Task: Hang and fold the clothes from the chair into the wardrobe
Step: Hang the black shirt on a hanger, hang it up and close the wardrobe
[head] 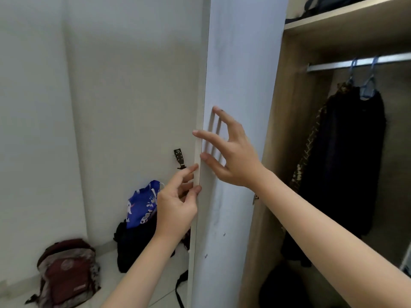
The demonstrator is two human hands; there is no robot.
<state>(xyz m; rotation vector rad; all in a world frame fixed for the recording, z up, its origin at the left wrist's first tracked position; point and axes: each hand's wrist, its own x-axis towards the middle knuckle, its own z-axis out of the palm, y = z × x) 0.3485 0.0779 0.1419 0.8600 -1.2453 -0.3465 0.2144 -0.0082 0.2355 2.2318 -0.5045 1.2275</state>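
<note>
The wardrobe door [235, 63] stands open, its white inner face toward me and its edge running down the middle of the view. My left hand [178, 203] pinches that edge with thumb and fingertips. My right hand [229, 156] is spread flat against the door's inner face, fingers apart, holding nothing. Inside the wardrobe a metal rail [360, 63] carries blue hangers [368, 85] with dark clothes [347, 165] hanging from them. The chair is out of view.
A maroon backpack [66, 274] lies on the floor at the lower left. A black bag with a blue patterned bag [142, 205] on top leans against the white wall. A guitar headstock [179, 157] shows behind the door edge. A shelf [347, 16] tops the wardrobe.
</note>
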